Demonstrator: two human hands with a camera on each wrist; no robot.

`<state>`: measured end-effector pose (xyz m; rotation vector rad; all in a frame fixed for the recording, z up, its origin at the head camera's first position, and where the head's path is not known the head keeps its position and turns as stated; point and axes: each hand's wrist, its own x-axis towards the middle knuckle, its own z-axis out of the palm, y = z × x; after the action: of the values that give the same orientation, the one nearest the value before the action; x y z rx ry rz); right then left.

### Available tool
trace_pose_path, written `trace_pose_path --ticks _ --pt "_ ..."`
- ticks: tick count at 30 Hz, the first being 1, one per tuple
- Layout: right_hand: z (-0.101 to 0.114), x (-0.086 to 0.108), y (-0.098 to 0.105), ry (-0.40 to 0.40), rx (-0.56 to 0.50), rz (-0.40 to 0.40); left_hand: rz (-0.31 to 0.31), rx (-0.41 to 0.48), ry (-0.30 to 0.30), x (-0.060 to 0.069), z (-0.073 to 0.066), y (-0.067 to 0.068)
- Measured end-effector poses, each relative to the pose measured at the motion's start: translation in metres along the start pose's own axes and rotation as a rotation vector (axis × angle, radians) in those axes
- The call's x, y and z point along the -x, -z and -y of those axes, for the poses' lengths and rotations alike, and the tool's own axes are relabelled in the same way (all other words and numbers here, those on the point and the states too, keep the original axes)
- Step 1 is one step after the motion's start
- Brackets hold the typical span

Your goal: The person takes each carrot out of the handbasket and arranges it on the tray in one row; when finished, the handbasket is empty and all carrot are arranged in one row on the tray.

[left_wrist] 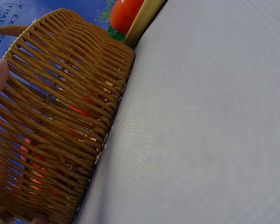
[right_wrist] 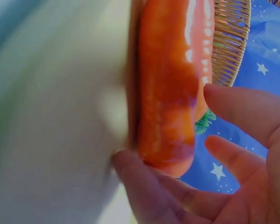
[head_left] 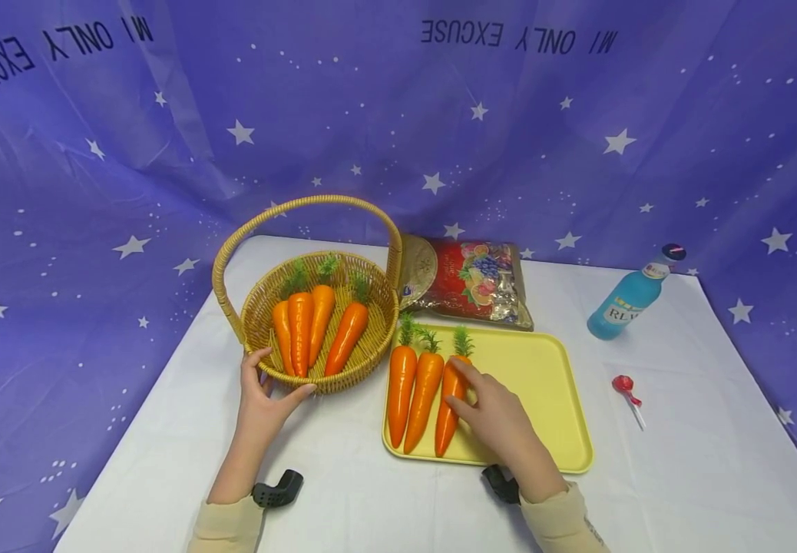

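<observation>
A wicker basket (head_left: 371, 367) with a tall arched handle stands on the left, and several orange toy carrots (head_left: 347, 338) with green tops lie inside it. My left hand (head_left: 263, 403) holds its near left side, thumb along the front rim and fingers near the handle's base. Right of it, a yellow tray (head_left: 537, 384) bears three more carrots side by side. Over the rightmost carrot (head_left: 448, 418) is my right hand (head_left: 498, 411), fingers and thumb spread about its thick end. In the right wrist view a small gap shows between the thumb (right_wrist: 238, 105) and that carrot.
Behind the tray lies a red and gold candy bag (head_left: 467, 280). A blue bottle (head_left: 626, 303) stands tilted in view at the right, with a red lollipop (head_left: 625, 386) in front of it. A starry purple cloth (head_left: 398, 115) hangs behind the white table (head_left: 702, 461).
</observation>
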<state>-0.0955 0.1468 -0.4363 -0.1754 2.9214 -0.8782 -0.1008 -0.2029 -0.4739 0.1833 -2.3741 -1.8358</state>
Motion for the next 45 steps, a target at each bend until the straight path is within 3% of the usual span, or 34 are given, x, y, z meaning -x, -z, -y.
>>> trace_pose_path --ticks 8,13,19,24,29,34,38,45 --pt "0.006 -0.013 0.021 -0.013 0.002 -0.056 0.007 -0.017 0.018 0.000 -0.001 0.000" --pt "0.030 -0.028 0.037 0.054 -0.076 -0.056 -0.002 -0.016 0.021 0.000 -0.001 0.000" --pt "0.066 -0.051 0.039 0.138 -0.229 0.047 0.002 -0.017 0.019 -0.001 0.000 -0.001" --pt "0.089 -0.072 0.029 0.187 -0.281 0.127 0.001 -0.024 0.016 -0.001 -0.001 -0.001" --pt "0.113 -0.088 0.017 0.271 -0.256 0.168 -0.007 -0.026 0.000 0.000 0.000 0.000" --pt "0.132 -0.102 0.004 0.348 -0.107 0.189 -0.014 -0.032 -0.014 -0.001 0.001 0.000" --pt "0.139 -0.113 -0.010 0.322 -0.015 0.228 -0.014 -0.030 -0.019 -0.001 0.001 0.000" --pt "0.143 -0.125 -0.029 0.252 0.047 0.318 -0.010 -0.027 -0.009 0.000 -0.001 0.000"
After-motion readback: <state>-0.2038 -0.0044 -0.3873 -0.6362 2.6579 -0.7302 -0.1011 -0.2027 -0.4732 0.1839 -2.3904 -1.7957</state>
